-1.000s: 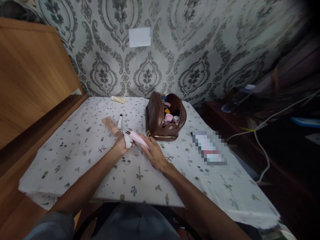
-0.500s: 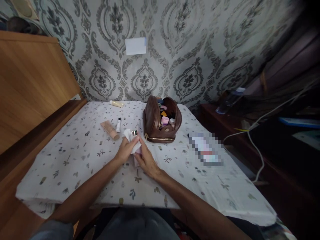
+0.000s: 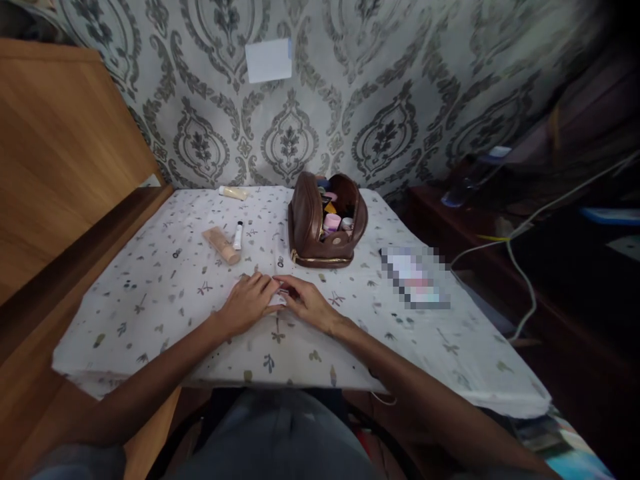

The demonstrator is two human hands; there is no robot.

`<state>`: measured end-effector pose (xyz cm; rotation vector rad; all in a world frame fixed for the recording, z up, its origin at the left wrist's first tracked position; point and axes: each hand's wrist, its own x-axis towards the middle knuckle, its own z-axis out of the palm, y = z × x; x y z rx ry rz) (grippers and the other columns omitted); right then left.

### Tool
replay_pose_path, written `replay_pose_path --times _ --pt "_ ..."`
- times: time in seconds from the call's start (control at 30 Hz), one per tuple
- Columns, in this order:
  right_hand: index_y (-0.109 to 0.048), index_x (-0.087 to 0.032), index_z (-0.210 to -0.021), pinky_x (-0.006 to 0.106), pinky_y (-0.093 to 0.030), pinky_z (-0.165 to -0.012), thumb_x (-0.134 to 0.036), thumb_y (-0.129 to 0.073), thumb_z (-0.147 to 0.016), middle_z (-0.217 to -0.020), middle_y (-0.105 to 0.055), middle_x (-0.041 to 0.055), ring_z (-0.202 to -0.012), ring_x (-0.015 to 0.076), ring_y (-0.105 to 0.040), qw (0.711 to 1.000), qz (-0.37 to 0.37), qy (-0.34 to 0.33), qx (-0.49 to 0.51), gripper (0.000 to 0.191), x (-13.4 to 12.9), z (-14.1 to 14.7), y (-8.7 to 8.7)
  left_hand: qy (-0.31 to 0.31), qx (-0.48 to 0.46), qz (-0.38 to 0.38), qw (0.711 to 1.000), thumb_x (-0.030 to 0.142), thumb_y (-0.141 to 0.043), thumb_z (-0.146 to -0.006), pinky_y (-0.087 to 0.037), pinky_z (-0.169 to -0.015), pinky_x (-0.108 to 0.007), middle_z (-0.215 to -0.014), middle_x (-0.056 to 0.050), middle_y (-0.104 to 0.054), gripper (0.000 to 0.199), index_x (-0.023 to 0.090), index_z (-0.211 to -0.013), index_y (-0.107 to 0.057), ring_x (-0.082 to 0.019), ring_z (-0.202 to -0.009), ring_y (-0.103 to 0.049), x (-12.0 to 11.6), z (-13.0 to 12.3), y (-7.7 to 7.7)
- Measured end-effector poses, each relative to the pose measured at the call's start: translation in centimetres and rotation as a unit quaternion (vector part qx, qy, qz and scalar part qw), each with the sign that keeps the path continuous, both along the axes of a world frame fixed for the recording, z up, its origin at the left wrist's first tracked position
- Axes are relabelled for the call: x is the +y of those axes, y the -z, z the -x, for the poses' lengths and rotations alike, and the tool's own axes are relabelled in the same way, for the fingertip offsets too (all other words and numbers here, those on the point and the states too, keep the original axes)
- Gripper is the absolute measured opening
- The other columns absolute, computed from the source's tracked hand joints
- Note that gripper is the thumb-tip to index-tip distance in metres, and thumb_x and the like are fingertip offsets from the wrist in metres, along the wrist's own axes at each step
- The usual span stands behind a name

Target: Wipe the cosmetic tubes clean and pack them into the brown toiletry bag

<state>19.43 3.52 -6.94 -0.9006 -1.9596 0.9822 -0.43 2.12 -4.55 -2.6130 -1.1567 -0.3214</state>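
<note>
My left hand (image 3: 250, 301) is closed low over the table, its fingers curled over a bottle with a pinkish body that is mostly hidden. A crumpled white tissue (image 3: 277, 301) shows at its thumb, between the two hands. My right hand (image 3: 311, 305) meets it fingertip to fingertip, pinching the bottle's silver-capped end (image 3: 284, 291). Just beyond the hands stands an open brown cosmetic bag (image 3: 320, 252) with jars and other small items inside. A beige tube (image 3: 220, 244) and a small white tube with a black cap (image 3: 239, 236) lie to the left, touching or nearly so.
A pale yellow tube (image 3: 233, 193) lies near the wall. On the right is a pixelated phone-like object (image 3: 414, 279). The patterned white cloth (image 3: 175, 320) covers the table. A wooden panel (image 3: 60, 133) borders the left; a clear bottle (image 3: 463, 187) and white cable (image 3: 525, 293) are at right.
The hands have turned over and come together, hiding most of the bottle and tissue. The bottle has tipped from upright to lying sideways. My view has tilted down slightly.
</note>
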Motion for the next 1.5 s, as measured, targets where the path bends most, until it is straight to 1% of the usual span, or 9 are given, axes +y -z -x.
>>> replay_pose_path --times 0.13,0.2,0.4,0.57,0.7,0.8,0.93,1.2,1.5 --pt "-0.062 -0.019 -0.128 0.038 -0.053 -0.09 -0.031 -0.067 -0.088 -0.112 -0.07 0.0095 -0.098 0.0218 -0.064 0.999 -0.004 0.019 -0.031 0.042 -0.7 -0.6 0.6 -0.021 -0.049 -0.018 0.998 0.059 -0.054 -0.093 -0.048 -0.093 -0.049 -0.136 -0.023 -0.053 0.062 0.014 -0.136 -0.05 -0.037 -0.125 -0.052 -2.2 2.1 1.2" --pt "-0.062 -0.02 -0.127 0.036 -0.053 -0.089 -0.027 -0.07 -0.085 -0.111 -0.069 0.0081 -0.099 0.021 -0.064 0.999 0.001 0.035 -0.029 0.043 -0.7 -0.7 0.8 -0.023 -0.045 -0.017 0.999 0.053 -0.055 -0.095 -0.047 -0.097 -0.052 -0.146 -0.022 -0.045 0.058 0.02 -0.142 -0.047 -0.039 -0.134 -0.044 -3.6 3.3 1.4" --pt "-0.064 -0.02 -0.109 0.033 -0.05 -0.082 -0.015 -0.07 -0.079 -0.1 -0.068 0.0046 -0.086 0.018 -0.061 0.996 -0.022 0.052 -0.073 0.031 -0.6 -0.5 0.8 -0.049 -0.052 0.038 0.997 0.029 -0.04 -0.104 -0.055 -0.088 -0.04 -0.12 -0.013 -0.063 0.034 0.021 -0.135 -0.053 -0.026 -0.108 -0.062 -6.3 4.7 1.7" --pt "-0.064 -0.019 -0.097 0.033 -0.047 -0.08 -0.01 -0.069 -0.076 -0.092 -0.065 0.0045 -0.084 0.0191 -0.058 0.992 -0.047 0.068 -0.097 0.023 -0.7 -0.3 0.6 -0.062 -0.088 0.05 0.993 0.028 -0.039 -0.104 -0.057 -0.078 -0.033 -0.105 -0.009 -0.067 0.039 0.021 -0.142 -0.047 -0.021 -0.094 -0.066 -5.1 1.6 0.5" --pt "-0.062 -0.019 -0.093 0.032 -0.046 -0.08 -0.006 -0.07 -0.071 -0.091 -0.064 0.0036 -0.088 0.0208 -0.057 0.991 -0.043 0.072 -0.102 0.026 -0.7 -0.4 0.6 -0.082 -0.02 0.068 0.994 0.018 -0.043 -0.1 -0.054 -0.067 -0.027 -0.097 -0.007 -0.066 0.037 0.024 -0.134 -0.057 -0.021 -0.087 -0.068 -4.2 -2.0 -0.1" --pt "-0.061 -0.02 -0.087 0.031 -0.044 -0.078 -0.006 -0.072 -0.07 -0.087 -0.062 0.0024 -0.085 0.02 -0.056 0.99 -0.037 0.076 -0.109 0.025 -0.6 -0.4 0.6 -0.111 0.003 0.081 0.99 0.016 -0.044 -0.099 -0.054 -0.066 -0.028 -0.103 -0.009 -0.065 0.038 0.025 -0.133 -0.059 -0.022 -0.091 -0.068 -4.0 -3.1 0.0" --pt "-0.061 -0.019 -0.085 0.029 -0.043 -0.073 -0.01 -0.075 -0.072 -0.084 -0.061 0.0011 -0.078 0.0173 -0.054 0.991 -0.029 0.076 -0.105 0.022 -0.6 -0.3 0.5 -0.185 -0.003 0.109 0.977 0.019 -0.043 -0.1 -0.052 -0.065 -0.025 -0.103 -0.008 -0.064 0.037 0.027 -0.133 -0.06 -0.021 -0.091 -0.068 -4.0 -1.8 -0.3" --pt "-0.061 -0.02 -0.088 0.029 -0.042 -0.072 -0.012 -0.075 -0.075 -0.085 -0.061 0.0013 -0.077 0.0166 -0.054 0.991 -0.055 0.065 -0.106 0.021 -0.9 -0.4 0.5 -0.33 -0.009 0.115 0.937 0.03 -0.034 -0.105 -0.048 -0.066 -0.03 -0.102 -0.008 -0.066 0.038 0.023 -0.128 -0.064 -0.022 -0.08 -0.068 -3.4 3.6 -1.5" --pt "-0.064 -0.021 -0.092 0.03 -0.045 -0.073 -0.013 -0.073 -0.076 -0.088 -0.064 0.0028 -0.078 0.0177 -0.057 0.991 -0.066 0.061 -0.101 0.02 -0.9 -0.5 0.7 -0.337 -0.075 0.125 0.93 0.029 -0.036 -0.104 -0.049 -0.074 -0.03 -0.099 -0.007 -0.067 0.036 0.022 -0.12 -0.067 -0.022 -0.088 -0.067 -3.5 4.9 -1.5"
